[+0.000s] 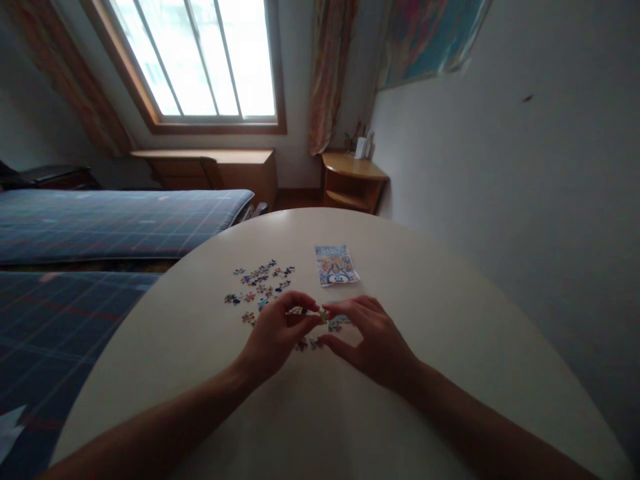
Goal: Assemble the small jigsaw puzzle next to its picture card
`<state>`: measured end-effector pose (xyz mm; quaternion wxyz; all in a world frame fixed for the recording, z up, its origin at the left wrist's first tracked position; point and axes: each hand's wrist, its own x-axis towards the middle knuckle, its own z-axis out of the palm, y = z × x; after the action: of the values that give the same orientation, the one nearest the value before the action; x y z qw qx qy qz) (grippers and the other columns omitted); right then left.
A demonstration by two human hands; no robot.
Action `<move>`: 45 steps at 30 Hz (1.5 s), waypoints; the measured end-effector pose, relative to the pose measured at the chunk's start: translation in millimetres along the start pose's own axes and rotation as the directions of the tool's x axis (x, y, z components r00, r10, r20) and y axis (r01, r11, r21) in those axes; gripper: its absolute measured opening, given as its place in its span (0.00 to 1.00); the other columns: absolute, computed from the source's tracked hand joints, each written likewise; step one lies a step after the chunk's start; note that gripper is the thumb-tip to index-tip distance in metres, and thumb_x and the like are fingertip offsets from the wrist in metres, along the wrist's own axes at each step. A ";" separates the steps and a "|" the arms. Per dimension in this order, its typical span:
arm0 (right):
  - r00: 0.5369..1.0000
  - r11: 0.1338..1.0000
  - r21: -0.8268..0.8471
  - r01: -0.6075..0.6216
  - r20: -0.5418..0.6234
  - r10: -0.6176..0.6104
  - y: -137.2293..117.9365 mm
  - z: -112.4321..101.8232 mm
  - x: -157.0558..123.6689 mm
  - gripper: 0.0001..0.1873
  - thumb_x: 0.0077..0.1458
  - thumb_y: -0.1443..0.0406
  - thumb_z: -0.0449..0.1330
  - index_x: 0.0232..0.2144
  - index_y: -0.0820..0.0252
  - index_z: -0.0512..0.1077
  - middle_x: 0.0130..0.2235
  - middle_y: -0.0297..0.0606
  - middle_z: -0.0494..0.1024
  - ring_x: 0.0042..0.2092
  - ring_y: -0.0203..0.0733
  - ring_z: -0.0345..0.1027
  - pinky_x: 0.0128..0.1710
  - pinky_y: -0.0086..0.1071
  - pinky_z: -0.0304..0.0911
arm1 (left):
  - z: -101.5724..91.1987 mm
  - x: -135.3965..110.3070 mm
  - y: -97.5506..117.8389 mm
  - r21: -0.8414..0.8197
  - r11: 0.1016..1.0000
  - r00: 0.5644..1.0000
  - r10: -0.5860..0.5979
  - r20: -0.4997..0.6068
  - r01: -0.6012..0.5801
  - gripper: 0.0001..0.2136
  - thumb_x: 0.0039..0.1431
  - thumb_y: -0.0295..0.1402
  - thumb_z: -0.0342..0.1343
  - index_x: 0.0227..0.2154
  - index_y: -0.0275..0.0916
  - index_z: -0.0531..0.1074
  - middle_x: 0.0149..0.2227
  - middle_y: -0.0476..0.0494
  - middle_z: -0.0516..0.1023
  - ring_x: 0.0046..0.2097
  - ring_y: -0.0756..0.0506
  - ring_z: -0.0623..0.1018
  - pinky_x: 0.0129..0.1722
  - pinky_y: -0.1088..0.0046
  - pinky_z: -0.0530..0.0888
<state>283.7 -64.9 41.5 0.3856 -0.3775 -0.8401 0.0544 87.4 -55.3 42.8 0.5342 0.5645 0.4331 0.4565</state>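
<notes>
My left hand is closed in a pinch, thumb and forefinger on a small jigsaw puzzle piece. The forefinger of my right hand reaches to the same piece and seems to touch its edge. Its thumb stays well apart, near a loose puzzle piece on the table. A heap of colourful puzzle pieces lies beyond my left hand. Partly hidden under my right fingers are more joined or close-lying pieces; how they fit together I cannot tell.
A printed picture sheet or packet lies on the round white table beyond my hands. To the left is a bed with a plaid cover. A wall runs along the right, and a corner shelf stands behind the table.
</notes>
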 end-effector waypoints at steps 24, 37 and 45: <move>0.999 0.998 -0.061 -0.007 0.039 0.009 8.7 -4.4 -1.9 0.10 0.58 0.63 0.64 0.44 0.53 0.74 0.39 0.36 0.81 0.43 0.44 0.72 0.49 0.41 0.60 | 5.0 0.3 -9.2 0.002 1.000 0.997 0.006 0.075 -0.007 0.11 0.52 0.36 0.65 0.35 0.36 0.72 0.36 0.43 0.83 0.34 0.46 0.83 0.32 0.74 0.81; 0.999 0.989 -0.147 0.022 0.042 -0.016 11.6 -4.8 -2.3 0.10 0.57 0.62 0.64 0.43 0.53 0.74 0.39 0.36 0.82 0.43 0.45 0.72 0.51 0.43 0.59 | 11.4 4.2 -21.3 0.003 1.000 0.999 -0.007 0.051 0.007 0.12 0.51 0.37 0.65 0.34 0.37 0.72 0.35 0.44 0.82 0.31 0.45 0.83 0.27 0.73 0.80; 0.997 0.988 -0.151 0.015 0.077 -0.004 16.4 -7.0 -5.5 0.12 0.58 0.60 0.65 0.45 0.53 0.74 0.39 0.36 0.82 0.43 0.45 0.72 0.50 0.42 0.60 | 11.0 3.6 -20.1 0.136 0.987 0.995 0.073 0.070 -0.082 0.08 0.55 0.35 0.60 0.36 0.38 0.71 0.38 0.42 0.81 0.39 0.42 0.83 0.33 0.69 0.81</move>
<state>300.5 -58.4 36.8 0.3239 -0.3993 -0.8577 0.0030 98.9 -52.9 22.8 0.4892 0.6313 0.4240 0.4271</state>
